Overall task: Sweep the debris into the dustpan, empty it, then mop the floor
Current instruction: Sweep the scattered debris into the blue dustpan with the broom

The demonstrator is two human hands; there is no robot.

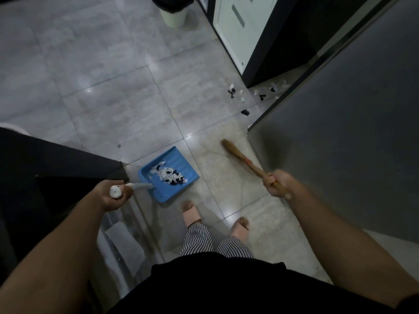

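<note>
Standing on glossy grey floor tiles point(102, 91), gripping a blue ribbed plastic dustpan point(169, 174) by its long white handle, left hand point(113, 196) fisted around the rounded grip end. Resting flat on the floor beside a dark cabinet corner point(68, 164), open lip pointing up and away, holding a heap of torn white and dark paper scraps point(169, 174). Clutching a wooden-handled broom point(247, 163) in the closed right hand point(275, 183), its long axis slanting up-left, blurred. Lying further off near a black-framed unit point(267, 53): more loose scraps point(243, 96). Standing beyond: a pale round bin point(173, 15).
</note>
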